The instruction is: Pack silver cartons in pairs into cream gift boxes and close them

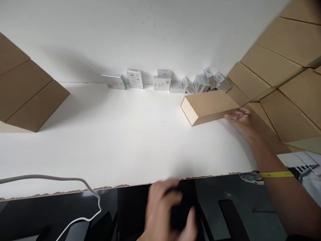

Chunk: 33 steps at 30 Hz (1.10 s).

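Note:
My right hand [242,122] grips the right end of a brown cardboard box [213,103] that lies on the white table [120,134]. The thumb is at the box's front side, with the other fingers at its end. Below the front edge of the table, my left hand [165,211] is blurred by motion. Its fingers are curled but apart from the thumb, and nothing shows between them. Behind the cardboard box, several small silver-white boxes [200,83] stand and lie in a loose heap against the wall.
Stacked brown boxes [278,67] rise on the right, and another brown stack [30,90] stands at the left. More small silver boxes [135,78] line the wall. A white cable [62,178] crosses the chipped front edge. A chair armrest [233,219] is below.

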Tool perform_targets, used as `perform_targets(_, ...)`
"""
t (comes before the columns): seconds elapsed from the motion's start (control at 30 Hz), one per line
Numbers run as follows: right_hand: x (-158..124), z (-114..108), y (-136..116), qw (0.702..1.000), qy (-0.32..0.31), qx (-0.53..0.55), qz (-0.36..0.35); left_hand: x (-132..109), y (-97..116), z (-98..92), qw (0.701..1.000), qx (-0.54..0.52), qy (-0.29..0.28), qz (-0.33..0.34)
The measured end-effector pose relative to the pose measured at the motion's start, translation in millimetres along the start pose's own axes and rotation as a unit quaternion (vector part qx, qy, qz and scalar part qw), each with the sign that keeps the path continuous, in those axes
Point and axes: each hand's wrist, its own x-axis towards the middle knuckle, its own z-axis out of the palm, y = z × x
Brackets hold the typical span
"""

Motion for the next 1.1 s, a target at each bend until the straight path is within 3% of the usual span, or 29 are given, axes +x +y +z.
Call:
perform_targets(0.07, -1.1, -1.9, 1.2, 1.000, -0.001, -0.001, 0.007, 24.8, 27.0, 24.2, 0.998, -0.068, -0.002, -0.005)
perform_targets(0.17, -4.5, 2.5, 2.8, 1.000, 0.000, 0.000, 0.007, 100.1, 56.5, 73.0, 0.991, -0.111, -0.062, -0.050)
perform_targets(0.27, -6.5, 10.6, 2.8, 1.000, 0.003, 0.005, 0.006, 167.0, 67.6, 109.9, 0.973, -0.130, -0.105, -0.157)
perform_targets(0.37, -7.2, 16.9, 0.4, 1.000, 0.023, 0.003, 0.007, 191.5, 63.9, 122.0, 0.970, -0.130, -0.077, -0.190)
perform_targets(0.43, -12.7, 18.2, -2.0, 0.999, 0.032, -0.002, 0.005, 185.7, 56.2, 119.6, 0.971, -0.126, -0.055, -0.195)
perform_targets(0.53, -40.2, 15.5, -5.4, 1.000, 0.021, -0.017, 0.001, 154.0, 40.4, 104.9, 0.974, -0.128, -0.020, -0.187)
perform_targets(0.73, -159.1, 14.5, -14.0, 0.996, -0.035, -0.080, -0.020, 50.5, 2.2, 48.1, 0.973, -0.134, 0.066, -0.174)
perform_targets(0.83, -211.8, 25.9, -24.8, 0.993, -0.063, -0.096, -0.027, 16.1, -14.5, 20.1, 0.971, -0.126, 0.094, -0.179)
perform_targets(0.93, -238.0, 39.6, -38.4, 0.991, -0.079, -0.107, -0.029, 6.3, -27.4, -1.3, 0.971, -0.121, 0.109, -0.177)
perform_targets(1.1, -246.8, 53.1, -55.3, 0.989, -0.088, -0.115, -0.027, 12.0, -40.1, -20.4, 0.972, -0.114, 0.117, -0.167)
